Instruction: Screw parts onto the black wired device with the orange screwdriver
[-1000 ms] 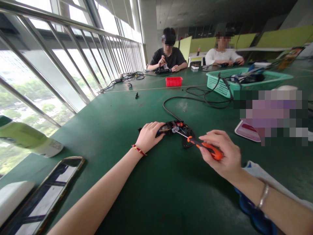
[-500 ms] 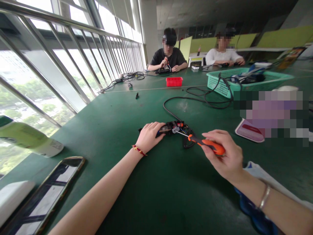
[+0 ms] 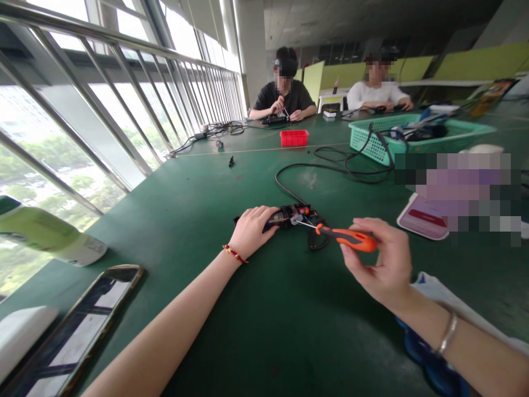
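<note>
Because right grip [image 3: 386,259] pinches screwdriver [image 3: 353,239] by fingertips, tip could skid and nick exposed wires [image 3: 311,219]; left grip [image 3: 251,227] clasps black device [image 3: 284,216], which might roll if pressure eases

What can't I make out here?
Head view: part of the black device, covered by the left hand.
Head view: whether the screwdriver is seated in a screw; tip too small.
Head view: floor of the red box, hidden by its front wall.
Head view: near end of the dark phone, cut off by the bottom edge.
</note>
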Demonstrator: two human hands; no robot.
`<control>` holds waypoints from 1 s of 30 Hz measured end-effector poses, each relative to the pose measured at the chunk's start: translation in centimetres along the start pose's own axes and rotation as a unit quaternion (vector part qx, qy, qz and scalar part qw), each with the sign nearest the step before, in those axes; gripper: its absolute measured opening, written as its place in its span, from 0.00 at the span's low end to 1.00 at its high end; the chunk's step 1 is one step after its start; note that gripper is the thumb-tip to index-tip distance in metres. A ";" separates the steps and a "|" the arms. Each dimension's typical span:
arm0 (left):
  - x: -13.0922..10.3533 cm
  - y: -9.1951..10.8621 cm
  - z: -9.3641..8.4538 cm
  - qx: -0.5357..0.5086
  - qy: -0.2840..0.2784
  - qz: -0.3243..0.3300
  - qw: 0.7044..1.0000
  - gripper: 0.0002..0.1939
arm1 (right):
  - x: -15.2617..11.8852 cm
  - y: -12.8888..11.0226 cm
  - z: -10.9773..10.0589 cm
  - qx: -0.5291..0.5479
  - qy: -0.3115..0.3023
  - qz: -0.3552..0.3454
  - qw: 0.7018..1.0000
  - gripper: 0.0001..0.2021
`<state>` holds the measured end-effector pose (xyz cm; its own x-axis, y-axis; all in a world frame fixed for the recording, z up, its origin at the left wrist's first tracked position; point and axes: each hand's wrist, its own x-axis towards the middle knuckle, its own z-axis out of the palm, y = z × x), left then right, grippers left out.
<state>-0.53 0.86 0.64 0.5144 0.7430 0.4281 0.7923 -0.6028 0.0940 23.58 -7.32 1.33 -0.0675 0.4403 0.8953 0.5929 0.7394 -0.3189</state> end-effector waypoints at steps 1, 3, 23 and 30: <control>0.0 0.0 0.0 0.000 0.000 0.000 1.000 0.17 | 0.0 0.1 0.0 0.010 -0.005 0.011 1.000 0.19; 0.0 0.0 0.0 0.001 0.000 0.000 1.000 0.17 | 0.0 0.0 0.1 0.018 -0.008 0.006 1.000 0.18; 0.0 0.4 -0.1 0.033 0.021 -0.002 0.999 0.16 | 0.5 -0.4 -0.1 -0.047 -0.038 -0.070 0.996 0.16; 0.0 0.5 0.0 0.045 0.025 -0.020 0.998 0.16 | 0.4 -0.2 0.2 -0.017 -0.011 -0.056 0.998 0.23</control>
<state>-0.14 0.50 0.71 0.4661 0.7492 0.4706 0.8395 -0.5424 0.0320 23.28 -7.21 1.68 -0.1521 0.3664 0.9179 0.6071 0.7675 -0.2057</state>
